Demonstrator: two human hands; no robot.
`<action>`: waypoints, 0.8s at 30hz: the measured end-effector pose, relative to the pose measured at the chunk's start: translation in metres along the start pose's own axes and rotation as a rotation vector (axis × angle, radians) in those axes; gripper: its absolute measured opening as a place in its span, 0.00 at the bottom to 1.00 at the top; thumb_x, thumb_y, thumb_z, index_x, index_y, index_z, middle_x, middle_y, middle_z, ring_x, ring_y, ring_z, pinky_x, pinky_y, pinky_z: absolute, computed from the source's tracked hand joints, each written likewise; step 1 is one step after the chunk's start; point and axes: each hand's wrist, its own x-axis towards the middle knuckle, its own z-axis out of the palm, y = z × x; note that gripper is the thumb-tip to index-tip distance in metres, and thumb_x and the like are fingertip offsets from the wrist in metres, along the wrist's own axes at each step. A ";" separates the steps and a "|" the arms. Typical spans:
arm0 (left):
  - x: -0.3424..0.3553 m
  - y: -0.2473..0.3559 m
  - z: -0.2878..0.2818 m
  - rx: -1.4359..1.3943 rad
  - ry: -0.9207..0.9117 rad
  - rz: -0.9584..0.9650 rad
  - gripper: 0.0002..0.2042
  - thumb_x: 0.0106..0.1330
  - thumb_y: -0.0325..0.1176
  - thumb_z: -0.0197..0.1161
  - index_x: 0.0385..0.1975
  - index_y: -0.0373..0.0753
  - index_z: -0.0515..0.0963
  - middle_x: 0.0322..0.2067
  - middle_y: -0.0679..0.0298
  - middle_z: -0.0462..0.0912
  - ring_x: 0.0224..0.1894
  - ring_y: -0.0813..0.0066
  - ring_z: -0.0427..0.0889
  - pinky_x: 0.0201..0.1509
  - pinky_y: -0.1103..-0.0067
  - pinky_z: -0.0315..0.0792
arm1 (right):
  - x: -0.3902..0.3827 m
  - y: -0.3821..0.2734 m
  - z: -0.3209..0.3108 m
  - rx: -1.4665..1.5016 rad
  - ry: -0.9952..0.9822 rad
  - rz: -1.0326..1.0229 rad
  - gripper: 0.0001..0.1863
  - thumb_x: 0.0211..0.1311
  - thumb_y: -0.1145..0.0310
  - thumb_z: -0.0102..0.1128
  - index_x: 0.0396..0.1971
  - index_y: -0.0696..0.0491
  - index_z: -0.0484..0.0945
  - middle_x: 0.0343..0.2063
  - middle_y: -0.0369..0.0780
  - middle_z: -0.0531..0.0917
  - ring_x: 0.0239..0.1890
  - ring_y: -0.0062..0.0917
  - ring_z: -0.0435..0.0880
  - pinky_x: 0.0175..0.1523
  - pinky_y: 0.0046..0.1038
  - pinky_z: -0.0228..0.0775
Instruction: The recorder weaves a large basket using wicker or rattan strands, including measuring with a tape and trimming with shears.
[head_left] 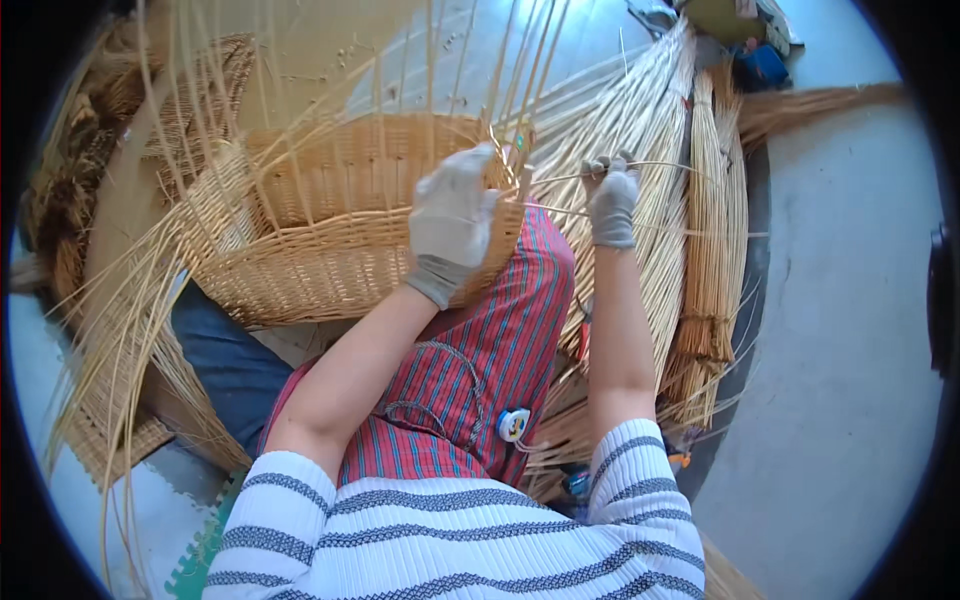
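A half-woven wicker basket (310, 265) rests across my lap, with long upright stakes rising from its walls. My left hand (452, 222), in a pale work glove, is closed over the near wall's rim close to the right-hand corner. Its fingertips are partly hidden behind the hand. To the right of that corner, my gloved right hand (611, 200) pinches a thin wicker rod (560, 209). That strand runs from the basket's corner to my fingers. Another rod (660, 165) passes by the same fingertips and curves off to the right.
Bundles of pale wicker rods (645, 110) and a tied darker bundle (705, 290) lie at the right. Loose stakes (130, 350) fan out low on the left. A round tape measure (513, 425) lies on the red striped apron (490, 350). A blue object (762, 66) sits at the far right.
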 end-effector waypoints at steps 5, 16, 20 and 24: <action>-0.018 0.001 0.030 0.259 -0.551 0.089 0.42 0.63 0.38 0.65 0.75 0.39 0.51 0.47 0.57 0.82 0.54 0.60 0.81 0.70 0.66 0.62 | -0.014 0.039 -0.046 -0.083 0.107 0.163 0.17 0.70 0.75 0.51 0.56 0.44 0.68 0.23 0.33 0.73 0.19 0.22 0.73 0.29 0.32 0.76; -0.013 -0.003 0.024 -0.057 -0.228 0.150 0.26 0.70 0.46 0.57 0.65 0.44 0.70 0.43 0.59 0.84 0.46 0.67 0.84 0.49 0.69 0.75 | -0.184 -0.051 0.100 -0.317 -0.594 -0.089 0.22 0.64 0.80 0.59 0.59 0.55 0.75 0.44 0.39 0.83 0.47 0.23 0.82 0.58 0.27 0.72; -0.037 -0.031 -0.029 -1.021 -0.143 -0.737 0.15 0.71 0.39 0.65 0.52 0.38 0.77 0.42 0.62 0.84 0.45 0.73 0.84 0.46 0.76 0.79 | -0.102 -0.041 0.059 -0.885 -0.581 0.281 0.30 0.61 0.69 0.71 0.61 0.57 0.71 0.44 0.39 0.82 0.45 0.24 0.81 0.55 0.27 0.76; 0.008 -0.052 -0.048 -0.781 -0.201 -0.817 0.16 0.73 0.44 0.63 0.45 0.36 0.77 0.34 0.63 0.84 0.35 0.78 0.85 0.34 0.84 0.78 | -0.096 -0.022 0.055 -1.295 -0.670 -0.119 0.30 0.46 0.63 0.80 0.48 0.58 0.76 0.38 0.41 0.81 0.39 0.28 0.81 0.47 0.31 0.75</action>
